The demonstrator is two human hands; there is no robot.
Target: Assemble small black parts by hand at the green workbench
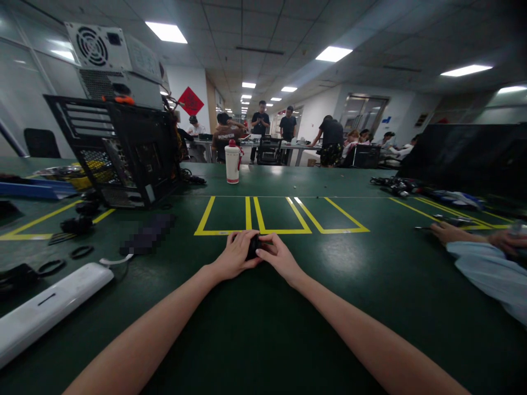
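A small black object (pixel 253 248) lies between my hands, just in front of the yellow-taped boxes on the green table. Most of it is covered by fingers, so its kind cannot be made out. My left hand (pixel 236 254) wraps over its left side with the fingers bent. From the other side, the thumb and fingertips of my right hand (pixel 280 257) press against its right edge. Both forearms reach in from the bottom of the view.
A white bottle with a red lid (pixel 233 163) stands beyond the tape. On the left are a black computer case (pixel 135 156), a long white device (pixel 53 307) and black rings (pixel 82 252). A co-worker's hand (pixel 457 235) works at the right; dark cables (pixel 393 185) lie behind.
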